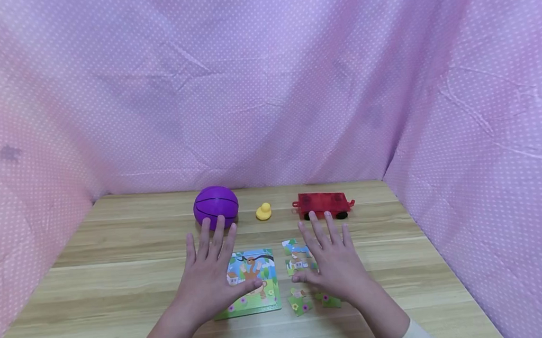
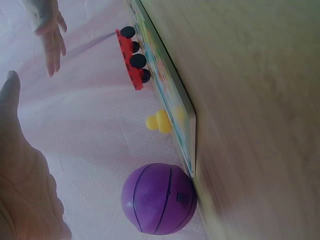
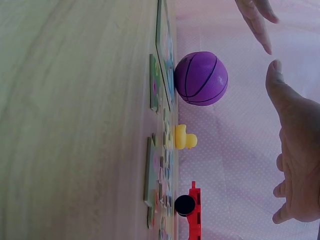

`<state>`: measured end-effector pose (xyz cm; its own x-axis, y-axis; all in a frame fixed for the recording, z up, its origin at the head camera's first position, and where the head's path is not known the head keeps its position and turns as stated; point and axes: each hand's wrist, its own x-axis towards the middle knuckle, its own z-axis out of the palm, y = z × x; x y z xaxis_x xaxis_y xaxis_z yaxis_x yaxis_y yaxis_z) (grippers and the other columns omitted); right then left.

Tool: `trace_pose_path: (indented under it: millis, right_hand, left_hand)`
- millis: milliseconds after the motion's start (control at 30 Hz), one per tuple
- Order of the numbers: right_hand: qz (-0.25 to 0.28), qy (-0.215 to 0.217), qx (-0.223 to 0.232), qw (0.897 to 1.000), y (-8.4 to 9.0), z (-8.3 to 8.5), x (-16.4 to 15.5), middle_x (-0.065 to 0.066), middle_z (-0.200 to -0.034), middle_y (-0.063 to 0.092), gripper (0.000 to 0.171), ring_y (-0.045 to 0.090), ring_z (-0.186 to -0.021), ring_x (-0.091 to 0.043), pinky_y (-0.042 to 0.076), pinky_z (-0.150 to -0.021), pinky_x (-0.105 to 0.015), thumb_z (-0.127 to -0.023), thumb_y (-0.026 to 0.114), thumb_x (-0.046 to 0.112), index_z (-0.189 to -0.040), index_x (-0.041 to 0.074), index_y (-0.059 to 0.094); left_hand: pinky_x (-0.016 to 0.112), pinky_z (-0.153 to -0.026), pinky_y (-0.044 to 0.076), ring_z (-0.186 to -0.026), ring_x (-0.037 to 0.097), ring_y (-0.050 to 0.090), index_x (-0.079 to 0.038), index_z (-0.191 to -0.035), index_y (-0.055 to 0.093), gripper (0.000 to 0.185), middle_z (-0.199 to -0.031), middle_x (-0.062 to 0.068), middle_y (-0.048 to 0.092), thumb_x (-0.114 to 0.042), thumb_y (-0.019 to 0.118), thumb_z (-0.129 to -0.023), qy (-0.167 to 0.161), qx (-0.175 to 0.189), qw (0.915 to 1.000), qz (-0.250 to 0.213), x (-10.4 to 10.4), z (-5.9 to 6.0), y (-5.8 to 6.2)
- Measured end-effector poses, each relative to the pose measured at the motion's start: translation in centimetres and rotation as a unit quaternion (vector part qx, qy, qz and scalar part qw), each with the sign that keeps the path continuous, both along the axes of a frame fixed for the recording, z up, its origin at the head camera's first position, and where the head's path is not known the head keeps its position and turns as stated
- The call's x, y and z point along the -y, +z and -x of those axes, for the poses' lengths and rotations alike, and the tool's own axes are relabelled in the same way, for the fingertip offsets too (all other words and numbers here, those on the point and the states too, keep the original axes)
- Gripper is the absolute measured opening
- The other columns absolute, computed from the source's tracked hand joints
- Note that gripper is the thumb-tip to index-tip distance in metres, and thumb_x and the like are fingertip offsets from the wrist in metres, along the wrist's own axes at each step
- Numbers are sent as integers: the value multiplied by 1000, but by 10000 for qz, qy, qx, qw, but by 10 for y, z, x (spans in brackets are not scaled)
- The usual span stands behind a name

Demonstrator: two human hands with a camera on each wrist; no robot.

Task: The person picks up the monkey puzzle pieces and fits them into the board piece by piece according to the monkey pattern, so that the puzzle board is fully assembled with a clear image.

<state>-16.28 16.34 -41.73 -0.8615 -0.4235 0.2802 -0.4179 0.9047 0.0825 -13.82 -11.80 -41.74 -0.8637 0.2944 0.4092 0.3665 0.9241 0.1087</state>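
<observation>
Both hands hover palm down above the table with fingers spread and nothing held. My left hand (image 1: 209, 280) overlaps the left part of a puzzle board (image 1: 276, 280) with a monkey picture in the head view. Loose puzzle pieces (image 1: 300, 303) lie to the right of that board, several of them partly hidden under my right hand (image 1: 338, 267). In the left wrist view, the left palm (image 2: 25, 185) is raised off the table, apart from the board (image 2: 187, 120). The right wrist view shows the right palm (image 3: 302, 150) likewise raised, with flat pieces (image 3: 155, 82) on the tabletop.
Behind the hands stand a purple ball (image 1: 215, 205), a small yellow duck (image 1: 264, 212) and a red toy wagon (image 1: 322, 202) with black wheels. A pink dotted cloth (image 1: 245, 86) hangs around the back and sides of the wooden table (image 1: 118, 287).
</observation>
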Motion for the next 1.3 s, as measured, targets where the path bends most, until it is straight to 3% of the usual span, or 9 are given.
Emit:
trace_pose_path:
  millis: [467, 1000, 1300]
  right_hand:
    - [-29, -93, 67, 9999, 2, 0, 0, -2, -155, -12, 103, -14, -138, -34, -3, -107, -61, -71, 27, 86, -149, 27, -3]
    - [-52, -145, 77, 9999, 8, 1, -3, -3, -155, -11, 104, -14, -138, -35, -4, -107, -61, -71, 28, 86, -150, 26, -3]
    - [63, 5, 169, 9998, 13, 7, -12, -7, -156, -2, 106, -12, -139, -32, -1, -107, -60, -71, 38, 83, -150, 24, -2]
  left_hand:
    - [59, -108, -5, -140, 34, -9, -18, -150, 6, 110, -155, 4, -12, -87, 33, -69, -27, 97, 9999, 30, -2, -3, 1]
    - [60, -107, -1, -140, 33, -9, -17, -150, 7, 110, -155, 5, -10, -85, 39, -70, -110, -17, 9999, 52, -2, -5, 6]
    - [58, -108, -5, -139, 31, -15, -21, -150, -2, 107, -154, 4, -15, -84, 36, -72, -76, 393, 9992, 43, 7, -5, 4]
